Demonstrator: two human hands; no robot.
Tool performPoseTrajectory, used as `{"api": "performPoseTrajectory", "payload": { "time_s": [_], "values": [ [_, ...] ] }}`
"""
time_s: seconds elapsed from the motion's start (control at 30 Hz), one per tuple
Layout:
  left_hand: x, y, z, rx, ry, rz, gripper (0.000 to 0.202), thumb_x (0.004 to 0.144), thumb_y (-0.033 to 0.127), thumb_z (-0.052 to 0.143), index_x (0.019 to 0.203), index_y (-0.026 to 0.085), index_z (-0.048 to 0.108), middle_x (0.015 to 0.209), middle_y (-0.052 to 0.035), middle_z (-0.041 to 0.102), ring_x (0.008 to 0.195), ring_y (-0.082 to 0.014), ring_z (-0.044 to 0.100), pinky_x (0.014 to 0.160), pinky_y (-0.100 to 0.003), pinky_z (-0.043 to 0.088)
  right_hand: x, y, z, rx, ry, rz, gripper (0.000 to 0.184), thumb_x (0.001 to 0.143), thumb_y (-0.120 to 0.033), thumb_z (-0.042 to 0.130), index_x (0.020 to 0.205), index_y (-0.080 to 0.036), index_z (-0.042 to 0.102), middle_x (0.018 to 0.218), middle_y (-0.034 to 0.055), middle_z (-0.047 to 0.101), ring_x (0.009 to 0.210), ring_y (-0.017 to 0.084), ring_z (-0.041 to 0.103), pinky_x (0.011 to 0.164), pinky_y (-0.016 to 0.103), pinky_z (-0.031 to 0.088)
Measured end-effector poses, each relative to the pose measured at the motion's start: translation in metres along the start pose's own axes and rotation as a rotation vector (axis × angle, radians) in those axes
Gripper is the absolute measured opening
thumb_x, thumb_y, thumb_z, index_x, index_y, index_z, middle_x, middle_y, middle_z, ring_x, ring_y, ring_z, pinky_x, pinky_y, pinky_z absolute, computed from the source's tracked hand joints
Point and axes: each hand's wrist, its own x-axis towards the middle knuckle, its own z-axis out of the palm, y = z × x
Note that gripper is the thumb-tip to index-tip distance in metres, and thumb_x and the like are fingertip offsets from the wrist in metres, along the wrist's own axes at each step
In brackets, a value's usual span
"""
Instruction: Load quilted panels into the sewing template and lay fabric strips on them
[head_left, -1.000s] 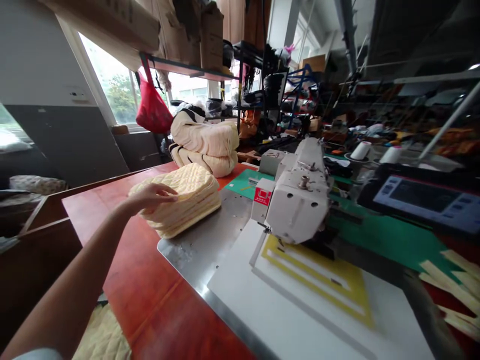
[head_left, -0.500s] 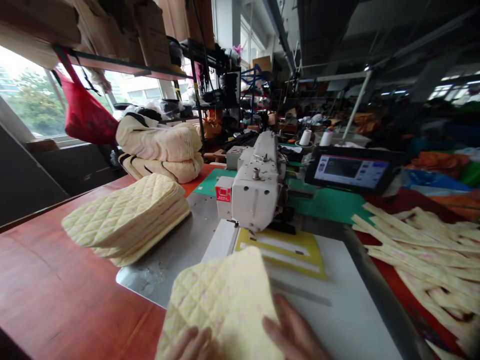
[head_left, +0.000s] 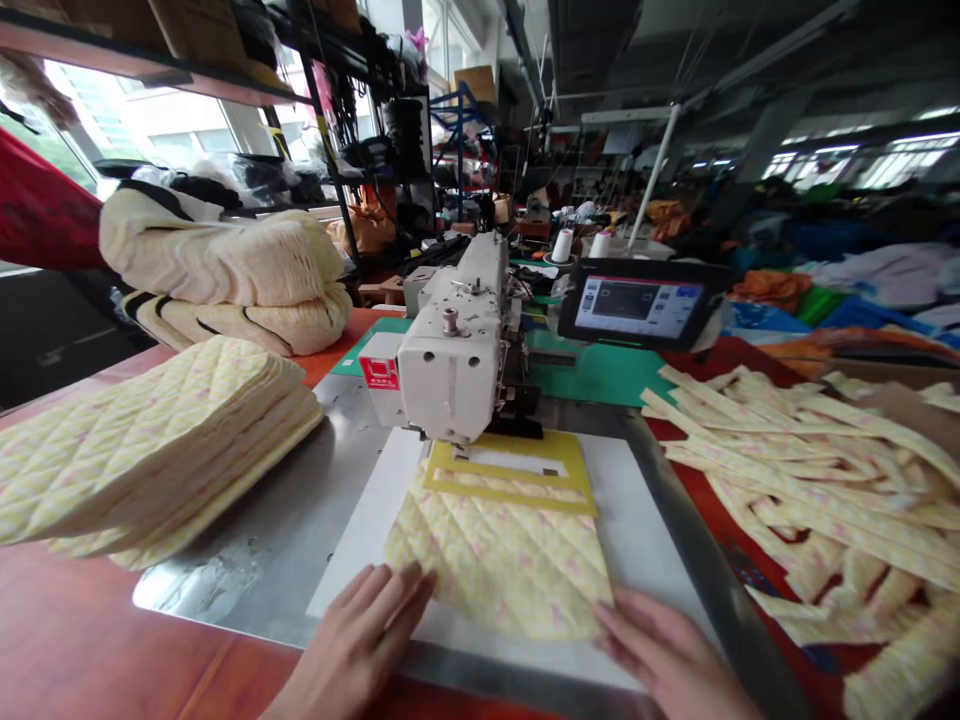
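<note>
A yellow quilted fabric piece [head_left: 501, 555] lies flat on the white board [head_left: 352, 560], its far edge tucked under the yellow frame template [head_left: 577, 470] below the white sewing machine [head_left: 450, 355]. My left hand [head_left: 360, 635] rests flat at the piece's near left corner, fingers stretched out. At the near right corner lies my right hand [head_left: 664, 655], also flat with fingers extended. Neither hand grips anything.
A stack of the same quilted pieces [head_left: 142, 450] sits at the left on the red table [head_left: 67, 640]. Several fabric strips [head_left: 810, 470] are heaped at the right. A touchscreen panel [head_left: 637, 305] stands behind the machine. Rolled padding [head_left: 217, 270] lies at the back left.
My left hand took a quilted piece from the stack. Both hands brought it in front of the machine and laid it flat under the yellow template. My view turned right.
</note>
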Motion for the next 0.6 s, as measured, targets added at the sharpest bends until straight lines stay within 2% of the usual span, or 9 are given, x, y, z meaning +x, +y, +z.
{"api": "performPoseTrajectory", "payload": {
  "time_s": [0.1, 0.17, 0.27, 0.37, 0.47, 0.6],
  "values": [
    [0.03, -0.014, 0.022, 0.048, -0.045, 0.016, 0.029, 0.105, 0.014, 0.041, 0.122, 0.012, 0.064, 0.106, -0.0124, 0.07, 0.08, -0.0201, 0.062, 0.071, -0.032, 0.055, 0.032, -0.014, -0.01, -0.167, 0.114, -0.119, 0.083, 0.043, -0.071, 0.085, 0.098, -0.013, 0.066, 0.083, 0.007, 0.069, 0.065, 0.01, 0.062, 0.062, 0.02, 0.054],
    [0.037, -0.024, 0.036, 0.062, -0.06, -0.004, 0.025, 0.105, 0.015, 0.042, 0.117, 0.012, 0.064, 0.108, -0.0123, 0.069, 0.083, -0.0209, 0.062, 0.071, -0.033, 0.055, 0.049, -0.021, -0.016, -0.38, 0.204, -0.243, 0.079, 0.053, -0.078, 0.075, 0.097, -0.013, 0.068, 0.079, 0.0072, 0.068, 0.061, 0.011, 0.058, 0.058, 0.022, 0.046],
    [0.036, -0.036, 0.049, 0.008, -0.148, -0.118, 0.024, 0.105, 0.016, 0.043, 0.118, 0.014, 0.063, 0.114, -0.0118, 0.066, 0.088, -0.0208, 0.062, 0.076, -0.034, 0.056, 0.063, -0.026, -0.02, -0.661, 0.379, -0.485, 0.059, 0.071, -0.072, 0.062, 0.093, -0.018, 0.071, 0.094, 0.0078, 0.07, 0.083, 0.016, 0.064, 0.078, 0.026, 0.048],
    [0.033, -0.041, 0.051, -0.058, -0.216, -0.246, 0.028, 0.103, 0.013, 0.044, 0.123, 0.017, 0.063, 0.119, -0.01, 0.065, 0.095, -0.0212, 0.062, 0.082, -0.034, 0.055, 0.074, -0.024, -0.019, -0.838, 0.529, -0.707, 0.044, 0.081, -0.06, 0.057, 0.087, -0.019, 0.072, 0.104, 0.0085, 0.069, 0.101, 0.019, 0.061, 0.097, 0.032, 0.044],
    [0.034, -0.04, 0.049, -0.088, -0.22, -0.315, 0.032, 0.103, 0.012, 0.042, 0.124, 0.018, 0.065, 0.113, -0.0091, 0.065, 0.093, -0.0207, 0.062, 0.081, -0.034, 0.055, 0.087, -0.016, -0.02, -0.925, 0.606, -0.818, 0.042, 0.085, -0.056, 0.056, 0.086, -0.018, 0.072, 0.113, 0.0098, 0.066, 0.105, 0.02, 0.057, 0.101, 0.034, 0.04],
    [0.035, -0.035, 0.047, -0.125, -0.214, -0.387, 0.028, 0.103, 0.02, 0.046, 0.118, 0.019, 0.07, 0.093, -0.0072, 0.061, 0.079, -0.0184, 0.061, 0.071, -0.031, 0.051, 0.098, -0.009, -0.025, -0.926, 0.628, -0.916, 0.051, 0.087, -0.064, 0.054, 0.085, -0.017, 0.073, 0.113, 0.0084, 0.065, 0.105, 0.018, 0.056, 0.098, 0.033, 0.037]
  ]
}}
